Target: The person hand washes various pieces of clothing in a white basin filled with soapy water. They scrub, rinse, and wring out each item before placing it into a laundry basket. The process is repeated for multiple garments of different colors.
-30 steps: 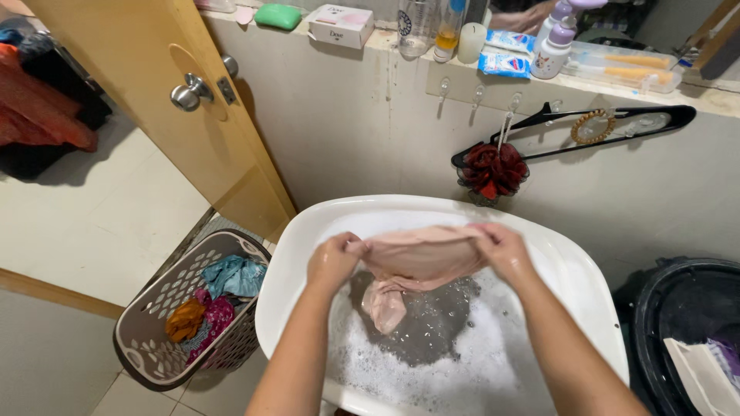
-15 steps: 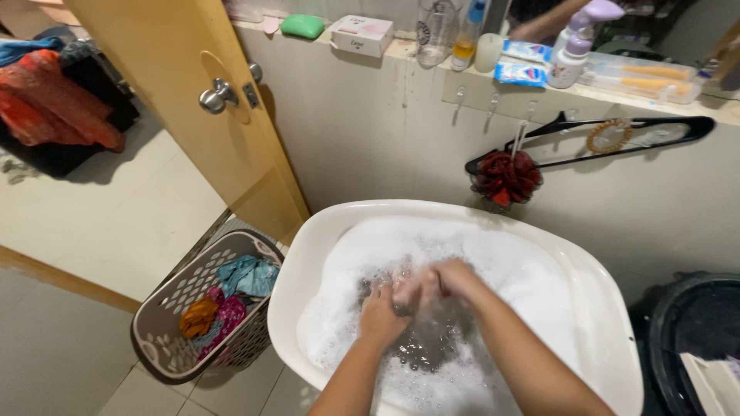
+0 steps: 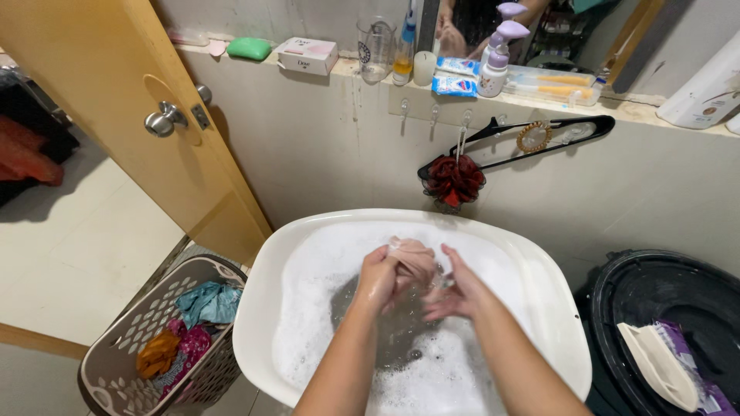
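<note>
A white oval basin holds grey soapy water with white foam. My left hand is closed around a bunched wet pale pink garment, lifted just above the water at the basin's middle. My right hand has its fingers spread and presses against the garment from the right side. Both forearms reach in from the bottom of the head view and are wet.
A grey laundry basket with coloured clothes stands left of the basin. A black bin holding a scrub brush is at right. A wooden door stands open at left. Above, a ledge carries soap and bottles; a red sponge and black hanger hang below.
A second ago both hands held the pink garment stretched above the water. They then plunged it into the suds, and now the left hand has it bunched up above the surface.
</note>
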